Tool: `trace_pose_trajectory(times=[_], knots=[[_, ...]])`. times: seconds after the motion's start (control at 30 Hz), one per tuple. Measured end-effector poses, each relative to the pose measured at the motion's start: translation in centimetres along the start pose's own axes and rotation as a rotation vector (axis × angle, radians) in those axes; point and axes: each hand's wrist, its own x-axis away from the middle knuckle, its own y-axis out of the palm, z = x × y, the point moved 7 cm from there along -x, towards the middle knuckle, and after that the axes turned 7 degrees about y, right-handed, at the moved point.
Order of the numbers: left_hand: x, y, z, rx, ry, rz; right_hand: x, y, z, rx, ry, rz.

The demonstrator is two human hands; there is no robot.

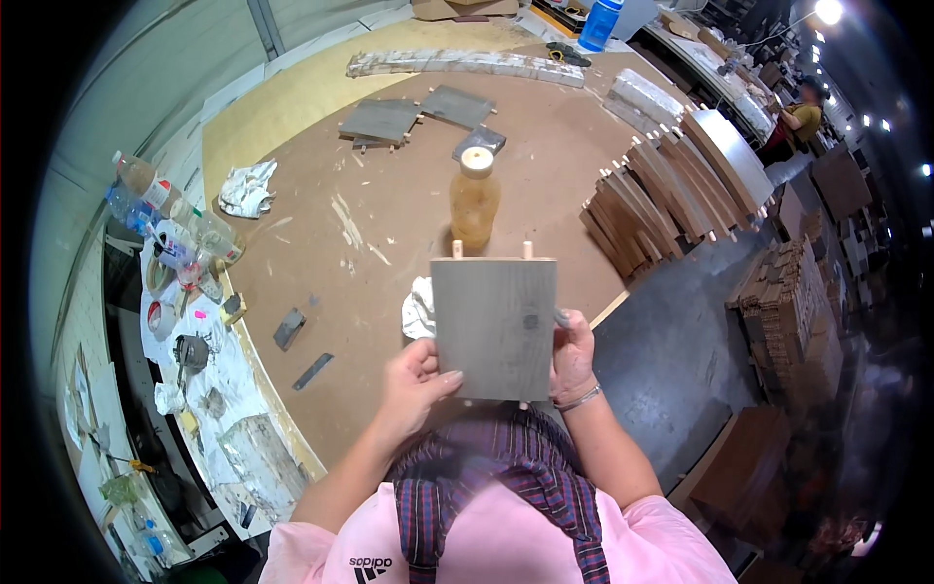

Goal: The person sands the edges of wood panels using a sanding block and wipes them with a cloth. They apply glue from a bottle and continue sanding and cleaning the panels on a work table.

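Note:
Between my two hands I hold a grey wood-grain panel (493,326) upright in front of me. Wooden dowels stick out of its top edge, and more show at its bottom edge. My left hand (416,382) grips the lower left edge, thumb on the face. On the right edge, my right hand (571,355) is closed, its fingers partly hidden behind the panel. Just beyond the panel stands a glue bottle (474,200) with amber contents and a pale cap. A crumpled white cloth (418,310) lies behind the panel's left side.
Several doweled panels stand in a curved row (671,190) at the table's right edge. More grey panels (379,121) lie at the back. Plastic bottles (209,234) and tape line the left side. Stacked boards (783,302) rise beyond the right edge; a person (802,119) is far right.

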Motion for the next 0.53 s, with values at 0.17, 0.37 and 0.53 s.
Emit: trace_pose_trajectory(times=[0.17, 0.37, 0.53], knots=[[1.0, -1.0, 2.6, -0.475, 0.218, 0.188, -0.3, 2.0, 0.0, 0.486, -0.18, 0.181], [1.0, 6.4, 6.4, -0.757, 0.734, -0.341, -0.4, 1.4, 2.5, -0.056, 0.045, 0.055], [0.2, 1.1, 4.3, -0.552, 0.366, -0.039, -0.2, 2.7, 1.4, -0.226, 0.079, -0.149]])
